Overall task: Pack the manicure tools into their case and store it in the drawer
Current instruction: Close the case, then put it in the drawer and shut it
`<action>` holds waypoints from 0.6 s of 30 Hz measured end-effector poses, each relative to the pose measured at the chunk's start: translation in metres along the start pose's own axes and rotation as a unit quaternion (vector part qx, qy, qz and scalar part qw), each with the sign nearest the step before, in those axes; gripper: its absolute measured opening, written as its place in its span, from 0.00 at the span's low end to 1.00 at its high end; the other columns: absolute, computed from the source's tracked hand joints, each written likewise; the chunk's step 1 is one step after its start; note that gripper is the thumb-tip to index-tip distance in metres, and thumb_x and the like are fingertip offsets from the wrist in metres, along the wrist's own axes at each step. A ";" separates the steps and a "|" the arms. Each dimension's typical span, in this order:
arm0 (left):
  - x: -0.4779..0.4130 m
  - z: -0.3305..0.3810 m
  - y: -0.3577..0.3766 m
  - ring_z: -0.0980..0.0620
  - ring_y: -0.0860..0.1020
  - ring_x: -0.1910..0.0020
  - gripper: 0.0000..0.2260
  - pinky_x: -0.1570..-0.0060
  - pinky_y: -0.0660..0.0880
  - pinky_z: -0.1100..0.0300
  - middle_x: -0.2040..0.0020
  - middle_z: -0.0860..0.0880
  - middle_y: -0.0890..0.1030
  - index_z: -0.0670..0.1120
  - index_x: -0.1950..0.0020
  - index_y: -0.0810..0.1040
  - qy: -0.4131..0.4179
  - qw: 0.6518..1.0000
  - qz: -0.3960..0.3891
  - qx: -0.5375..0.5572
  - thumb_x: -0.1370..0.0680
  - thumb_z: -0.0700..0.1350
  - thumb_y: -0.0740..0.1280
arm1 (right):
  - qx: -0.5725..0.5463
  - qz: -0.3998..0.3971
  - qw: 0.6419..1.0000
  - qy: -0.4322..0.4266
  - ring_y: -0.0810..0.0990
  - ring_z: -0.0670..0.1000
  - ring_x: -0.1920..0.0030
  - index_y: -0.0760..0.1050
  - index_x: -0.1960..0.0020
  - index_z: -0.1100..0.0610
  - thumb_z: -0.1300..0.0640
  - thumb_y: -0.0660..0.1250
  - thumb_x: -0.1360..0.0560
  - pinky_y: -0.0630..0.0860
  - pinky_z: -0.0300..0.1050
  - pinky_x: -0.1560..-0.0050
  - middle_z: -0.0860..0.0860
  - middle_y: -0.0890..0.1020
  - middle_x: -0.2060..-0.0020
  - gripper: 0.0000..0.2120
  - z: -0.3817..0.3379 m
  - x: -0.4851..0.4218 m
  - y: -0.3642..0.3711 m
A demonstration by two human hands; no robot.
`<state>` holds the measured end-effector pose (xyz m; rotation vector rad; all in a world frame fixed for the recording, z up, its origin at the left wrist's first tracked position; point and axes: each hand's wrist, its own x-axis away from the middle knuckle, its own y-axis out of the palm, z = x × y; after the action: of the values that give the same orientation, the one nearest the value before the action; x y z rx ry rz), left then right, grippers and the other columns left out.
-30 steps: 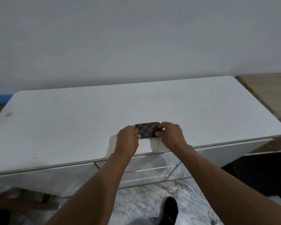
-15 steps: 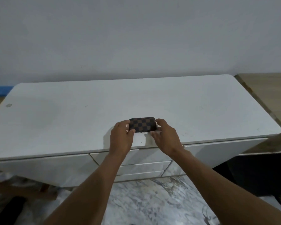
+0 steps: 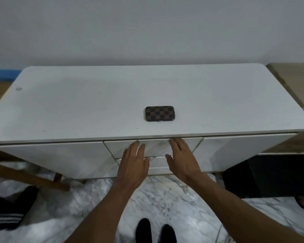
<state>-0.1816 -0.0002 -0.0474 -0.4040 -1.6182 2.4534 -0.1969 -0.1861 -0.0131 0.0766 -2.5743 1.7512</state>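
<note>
The manicure case (image 3: 159, 113), a closed brown checkered box, lies flat on the white cabinet top (image 3: 77, 106) near its front edge. Nothing touches it. Below it is the top middle drawer (image 3: 154, 146), shut. My left hand (image 3: 132, 163) and my right hand (image 3: 182, 160) are both in front of that drawer, fingers spread and pointing up at its upper edge, holding nothing. No loose manicure tools are in view.
Two more drawer fronts (image 3: 158, 164) sit under the top one. A wooden stool leg (image 3: 25, 174) stands at the left. A dark object (image 3: 270, 174) is at the right, below a wooden surface (image 3: 295, 79). The floor (image 3: 165, 199) is marble.
Both hands have let go of the case, left it on the cabinet top, and dropped down in front of the top middle drawer. The camera has pulled back.
</note>
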 end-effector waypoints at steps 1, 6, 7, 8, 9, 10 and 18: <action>-0.003 -0.003 0.000 0.37 0.74 0.35 0.22 0.37 0.72 0.40 0.33 0.36 0.75 0.38 0.32 0.73 0.009 1.000 -0.014 -0.019 0.23 0.48 0.63 | 0.003 -0.004 1.000 0.002 0.61 0.57 0.24 0.60 0.25 0.61 0.54 0.65 0.23 0.59 0.51 0.24 0.56 0.65 0.25 0.30 -0.001 -0.004 0.001; -0.007 -0.015 0.002 0.40 0.68 0.28 0.32 0.31 0.62 0.38 0.28 0.38 0.70 0.39 0.25 0.64 0.013 0.995 -0.064 -0.081 0.23 0.56 0.61 | 0.019 -0.058 0.997 0.047 0.49 0.55 0.21 0.48 0.21 0.56 0.46 0.60 0.21 0.54 0.59 0.23 0.51 0.52 0.21 0.35 -0.005 -0.009 0.012; -0.007 -0.018 0.002 0.41 0.68 0.28 0.32 0.30 0.61 0.38 0.28 0.39 0.69 0.39 0.25 0.64 0.014 0.993 -0.069 -0.092 0.23 0.58 0.58 | 0.028 -0.064 0.996 0.055 0.47 0.55 0.21 0.46 0.21 0.55 0.44 0.58 0.20 0.52 0.59 0.23 0.51 0.50 0.21 0.35 -0.006 -0.008 0.014; -0.008 -0.019 0.003 0.41 0.68 0.28 0.33 0.30 0.60 0.38 0.28 0.39 0.69 0.39 0.25 0.64 0.017 0.993 -0.069 -0.097 0.23 0.59 0.55 | 0.036 -0.065 0.995 0.063 0.46 0.54 0.21 0.45 0.21 0.55 0.42 0.56 0.20 0.51 0.59 0.23 0.51 0.49 0.20 0.35 -0.006 -0.007 0.016; -0.009 -0.021 0.003 0.41 0.68 0.29 0.33 0.29 0.59 0.37 0.28 0.39 0.70 0.38 0.25 0.64 0.019 0.993 -0.066 -0.097 0.22 0.60 0.54 | 0.041 -0.059 0.995 0.069 0.47 0.55 0.21 0.46 0.21 0.55 0.41 0.55 0.20 0.50 0.59 0.23 0.51 0.50 0.20 0.35 -0.006 -0.007 0.018; -0.010 -0.021 0.003 0.40 0.69 0.30 0.33 0.29 0.59 0.37 0.29 0.39 0.70 0.38 0.26 0.66 0.023 0.993 -0.060 -0.095 0.22 0.61 0.53 | 0.044 -0.049 0.995 0.072 0.49 0.55 0.21 0.48 0.21 0.55 0.40 0.54 0.20 0.50 0.60 0.24 0.51 0.53 0.21 0.34 -0.007 -0.008 0.019; -0.002 -0.020 -0.005 0.39 0.72 0.35 0.32 0.31 0.66 0.41 0.34 0.40 0.73 0.39 0.27 0.69 0.026 0.998 -0.052 -0.030 0.19 0.61 0.48 | 0.077 0.017 0.994 0.071 0.66 0.57 0.28 0.69 0.29 0.54 0.40 0.47 0.20 0.63 0.55 0.27 0.55 0.71 0.30 0.28 -0.016 0.000 0.016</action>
<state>-0.1734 0.0181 -0.0503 -0.3794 -1.6525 2.3043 -0.1975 -0.1657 -0.0225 -0.0863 -2.3550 1.8900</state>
